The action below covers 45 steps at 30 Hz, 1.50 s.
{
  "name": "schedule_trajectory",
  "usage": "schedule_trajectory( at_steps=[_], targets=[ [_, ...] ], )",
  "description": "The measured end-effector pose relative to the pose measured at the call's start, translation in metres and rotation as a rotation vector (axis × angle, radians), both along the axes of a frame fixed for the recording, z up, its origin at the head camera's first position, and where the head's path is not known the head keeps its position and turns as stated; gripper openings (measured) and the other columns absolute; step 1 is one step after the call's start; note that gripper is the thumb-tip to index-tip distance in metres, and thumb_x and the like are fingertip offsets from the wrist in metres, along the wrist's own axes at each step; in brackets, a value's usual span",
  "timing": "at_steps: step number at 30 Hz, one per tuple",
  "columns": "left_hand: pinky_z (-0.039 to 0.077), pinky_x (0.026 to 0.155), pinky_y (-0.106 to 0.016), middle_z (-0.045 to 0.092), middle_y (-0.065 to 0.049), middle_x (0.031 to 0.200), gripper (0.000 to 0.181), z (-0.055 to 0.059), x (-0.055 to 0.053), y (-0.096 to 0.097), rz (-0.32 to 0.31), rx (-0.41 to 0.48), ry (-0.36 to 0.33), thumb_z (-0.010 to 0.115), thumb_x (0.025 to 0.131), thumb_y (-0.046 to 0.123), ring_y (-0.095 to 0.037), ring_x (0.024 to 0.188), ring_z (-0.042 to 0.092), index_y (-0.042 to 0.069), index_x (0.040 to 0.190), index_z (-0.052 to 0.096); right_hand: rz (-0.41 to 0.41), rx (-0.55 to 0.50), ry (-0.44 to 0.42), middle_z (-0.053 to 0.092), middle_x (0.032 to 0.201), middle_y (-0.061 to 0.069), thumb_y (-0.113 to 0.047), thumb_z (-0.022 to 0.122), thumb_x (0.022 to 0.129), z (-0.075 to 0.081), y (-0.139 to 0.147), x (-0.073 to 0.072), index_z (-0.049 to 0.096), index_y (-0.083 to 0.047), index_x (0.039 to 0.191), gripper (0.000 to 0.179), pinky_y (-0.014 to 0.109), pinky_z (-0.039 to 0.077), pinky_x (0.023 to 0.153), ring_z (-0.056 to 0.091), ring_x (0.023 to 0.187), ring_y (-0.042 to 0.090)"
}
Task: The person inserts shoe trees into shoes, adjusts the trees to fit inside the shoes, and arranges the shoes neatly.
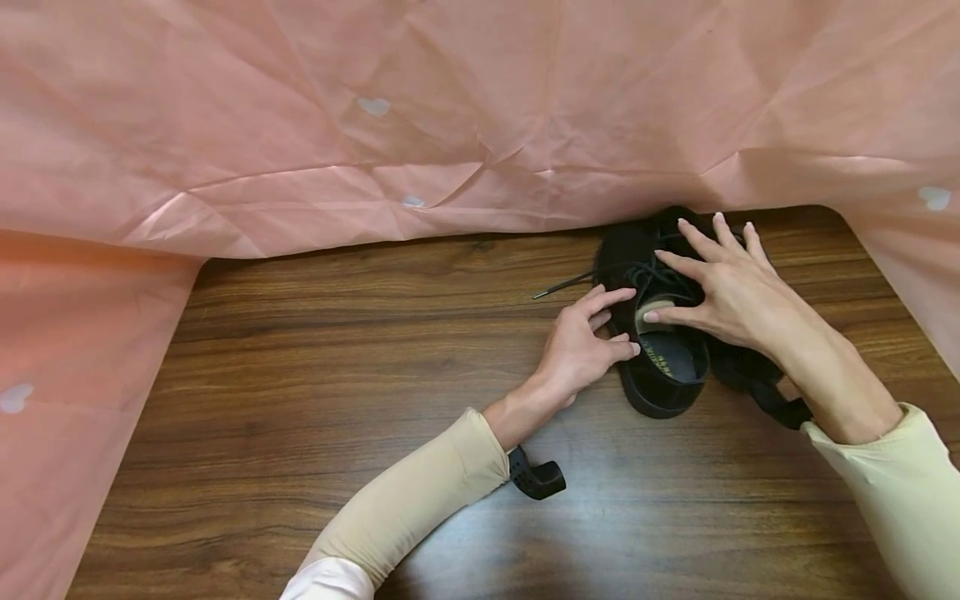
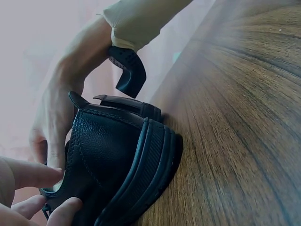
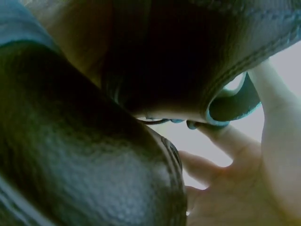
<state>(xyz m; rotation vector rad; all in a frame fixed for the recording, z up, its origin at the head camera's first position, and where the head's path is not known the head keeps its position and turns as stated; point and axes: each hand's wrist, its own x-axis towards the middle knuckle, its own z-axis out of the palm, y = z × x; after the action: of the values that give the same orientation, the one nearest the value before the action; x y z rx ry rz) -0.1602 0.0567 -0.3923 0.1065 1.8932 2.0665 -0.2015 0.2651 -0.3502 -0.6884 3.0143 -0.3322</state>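
A black leather lace-up shoe (image 1: pixel 657 400) stands upright on the wooden surface, its toe toward the pink cloth and its heel toward me. My left hand (image 1: pixel 581 343) is at its left side, with fingertips at the opening's edge and the side wall. Over the laces spreads my right hand (image 1: pixel 738 292), its thumb reaching into the opening by the pale tongue lining. One dark lace (image 1: pixel 564 286) trails out to the left. A second black shoe (image 1: pixel 738 362) lies close on the right, partly hidden under the right hand. In the left wrist view the shoe's side (image 2: pixel 106 146) fills the middle.
Pink cloth (image 1: pixel 480 125) with pale hearts borders the wood-grain surface (image 1: pixel 337 375) at the back and both sides. A black wrist mount (image 1: pixel 538 477) sticks out below the left sleeve; another black mount (image 1: pixel 780 404) is by the right wrist.
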Motion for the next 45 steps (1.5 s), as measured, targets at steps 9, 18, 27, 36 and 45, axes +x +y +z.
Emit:
schedule_trajectory(
  at_steps=[9, 18, 27, 36, 45],
  targets=[
    [0.053, 0.08, -0.018, 0.05, 0.001, 0.146, 0.068, -0.003, -0.002, 0.0, -0.094, -0.132, 0.086, 0.078, 0.077, -0.008, -0.02, 0.111, 0.065, 0.023, 0.136, 0.062, -0.024, -0.042, -0.002, 0.023, 0.159, 0.027, -0.056, 0.074, 0.083, -0.004, 0.005, 0.005, 0.044, -0.002, 0.148, 0.09, 0.065, -0.005, 0.115, 0.007, 0.143, 0.057],
    [0.044, 0.104, -0.03, 0.038, -0.005, 0.156, 0.078, 0.0, -0.003, -0.006, -0.15, -0.308, 0.209, 0.085, 0.075, 0.005, -0.015, 0.136, 0.043, 0.023, 0.144, 0.054, -0.019, -0.045, 0.087, 0.029, 0.156, 0.029, -0.056, 0.069, 0.087, -0.009, 0.006, 0.009, 0.041, -0.005, 0.151, 0.087, 0.068, -0.002, 0.113, 0.013, 0.141, 0.059],
    [0.036, 0.11, -0.051, 0.022, -0.002, 0.164, 0.106, 0.007, -0.004, -0.02, -0.275, -0.724, 0.315, 0.089, 0.072, 0.044, -0.026, 0.147, 0.028, 0.034, 0.157, 0.028, 0.02, -0.053, 0.156, 0.027, 0.157, 0.028, -0.056, 0.07, 0.086, -0.013, -0.004, 0.019, 0.034, -0.01, 0.155, 0.091, 0.066, 0.0, 0.114, 0.012, 0.144, 0.055],
    [0.03, 0.113, -0.054, 0.022, -0.008, 0.164, 0.106, 0.008, -0.006, -0.044, -0.24, -0.755, 0.364, 0.089, 0.072, 0.041, -0.03, 0.15, 0.02, 0.029, 0.158, 0.029, 0.057, -0.087, 0.157, 0.023, 0.16, 0.025, -0.054, 0.069, 0.088, -0.014, -0.019, 0.024, 0.032, -0.012, 0.156, 0.088, 0.062, 0.002, 0.117, 0.01, 0.146, 0.05],
    [0.031, 0.111, -0.058, 0.022, -0.004, 0.164, 0.091, 0.011, -0.01, -0.068, -0.206, -0.771, 0.369, 0.088, 0.075, 0.037, -0.03, 0.15, 0.018, 0.03, 0.153, 0.041, 0.099, -0.11, 0.166, 0.029, 0.158, 0.023, -0.051, 0.07, 0.088, -0.017, -0.034, 0.033, 0.044, -0.008, 0.15, 0.08, 0.059, 0.004, 0.118, 0.015, 0.147, 0.045]
  ],
)
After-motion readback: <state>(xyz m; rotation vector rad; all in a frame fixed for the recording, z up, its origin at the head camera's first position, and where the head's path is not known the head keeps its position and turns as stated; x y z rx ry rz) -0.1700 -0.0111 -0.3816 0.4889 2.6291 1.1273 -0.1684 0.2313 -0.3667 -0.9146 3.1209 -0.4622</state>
